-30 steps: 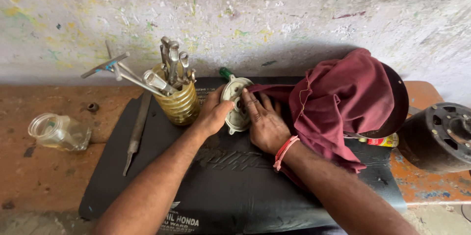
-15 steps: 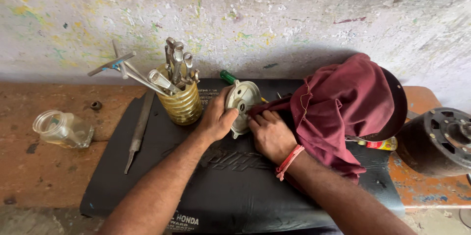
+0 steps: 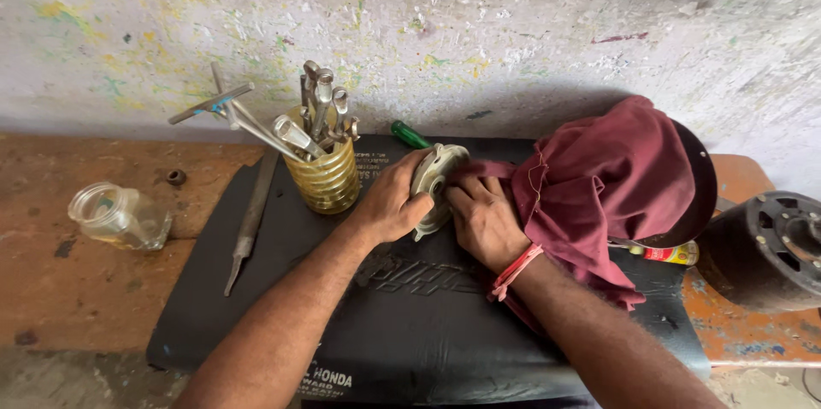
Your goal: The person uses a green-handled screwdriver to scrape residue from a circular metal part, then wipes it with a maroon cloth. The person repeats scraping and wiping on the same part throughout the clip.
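Pale grey cast metal is what I see first from the head camera: a round, disc-shaped cover (image 3: 438,176) stood on its edge on the black rubber mat (image 3: 256,306) that covers the worn orange table (image 3: 77,281). My left hand (image 3: 393,204) is curled around the disc's near rim, fingers closed on it, which I judge keeps it propped upright. My right hand (image 3: 483,219) lies against its other side with the fingers bent, pressing a fold of maroon cloth (image 3: 607,187) to the metal; whether those fingers pinch the cloth I cannot tell.

The disc's flat face points left, towards the ribbed yellow jar (image 3: 327,176) full of steel spanners and sockets, and its long axis runs from the mat up and slightly away from me. A green-handled screwdriver (image 3: 410,135) pokes out just behind it.

A long steel file (image 3: 250,219) lies along the mat's left edge, and a clear glass jar (image 3: 120,217) lies tipped beyond it. A dark round motor housing (image 3: 770,251) sits far right.
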